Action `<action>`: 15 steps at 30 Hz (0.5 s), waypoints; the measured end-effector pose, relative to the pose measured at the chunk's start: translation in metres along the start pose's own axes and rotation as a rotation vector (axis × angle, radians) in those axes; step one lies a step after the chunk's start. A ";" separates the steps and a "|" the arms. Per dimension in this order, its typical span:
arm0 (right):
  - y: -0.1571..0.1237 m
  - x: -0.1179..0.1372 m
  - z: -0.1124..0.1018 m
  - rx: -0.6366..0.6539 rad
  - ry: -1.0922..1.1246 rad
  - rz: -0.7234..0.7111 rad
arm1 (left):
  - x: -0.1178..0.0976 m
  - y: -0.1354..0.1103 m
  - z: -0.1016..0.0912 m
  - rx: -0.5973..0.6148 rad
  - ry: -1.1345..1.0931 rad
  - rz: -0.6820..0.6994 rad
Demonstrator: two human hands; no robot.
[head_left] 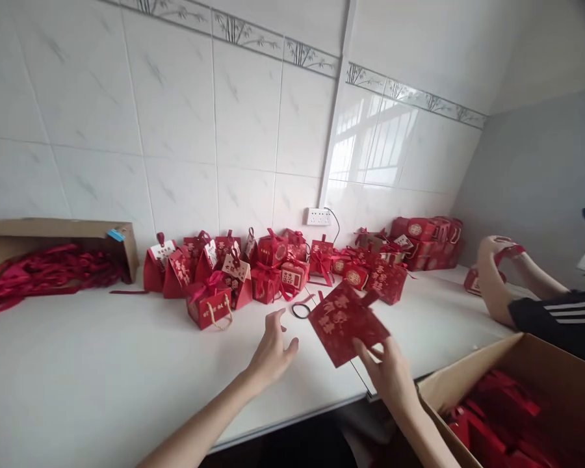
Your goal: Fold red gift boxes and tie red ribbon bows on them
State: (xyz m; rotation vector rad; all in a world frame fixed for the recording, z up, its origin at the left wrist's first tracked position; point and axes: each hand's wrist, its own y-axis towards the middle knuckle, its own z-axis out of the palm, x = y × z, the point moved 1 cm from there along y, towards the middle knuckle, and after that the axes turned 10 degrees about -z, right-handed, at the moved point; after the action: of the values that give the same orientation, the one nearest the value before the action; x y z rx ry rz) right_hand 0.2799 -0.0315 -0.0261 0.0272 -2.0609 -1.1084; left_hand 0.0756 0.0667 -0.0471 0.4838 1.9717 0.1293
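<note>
My right hand (389, 372) pinches the lower edge of a flat, unfolded red gift box (345, 320) with gold print, held tilted just above the white table (102, 370). My left hand (272, 351) hovers open to the left of it, fingers spread, holding nothing. A small black loop (301, 311) lies on the table just beyond the two hands. Behind it stands a row of several folded red gift boxes (253, 270) with ribbons and tags, along the tiled wall.
A brown carton (53, 237) holding red ribbons lies at the far left. Another open carton (472, 383) with flat red boxes sits at the lower right. A co-worker's hands (492, 273) hold a red box at the right. A wall socket (318, 216) sits above the row.
</note>
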 end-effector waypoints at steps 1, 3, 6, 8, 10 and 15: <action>0.003 -0.002 0.012 0.102 -0.046 -0.033 | 0.009 0.008 0.002 -0.040 0.003 0.039; 0.008 -0.004 0.033 0.287 -0.174 -0.050 | 0.023 0.019 0.006 -0.100 -0.038 0.086; 0.023 -0.003 0.051 0.454 -0.309 -0.039 | 0.035 0.026 0.009 -0.159 -0.149 0.076; 0.042 0.002 0.055 0.493 -0.332 -0.038 | 0.039 0.025 0.007 -0.180 -0.182 0.101; 0.068 0.010 0.058 0.479 -0.332 -0.054 | 0.040 0.020 0.006 -0.144 -0.163 0.226; 0.145 0.043 0.083 0.380 -0.279 -0.101 | 0.039 0.007 0.008 0.056 -0.028 0.595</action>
State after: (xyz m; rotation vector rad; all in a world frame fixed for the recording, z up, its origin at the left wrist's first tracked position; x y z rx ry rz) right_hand 0.2435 0.1004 0.0781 0.1754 -2.5222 -0.7982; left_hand 0.0701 0.0872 -0.0812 1.0924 1.7543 0.4374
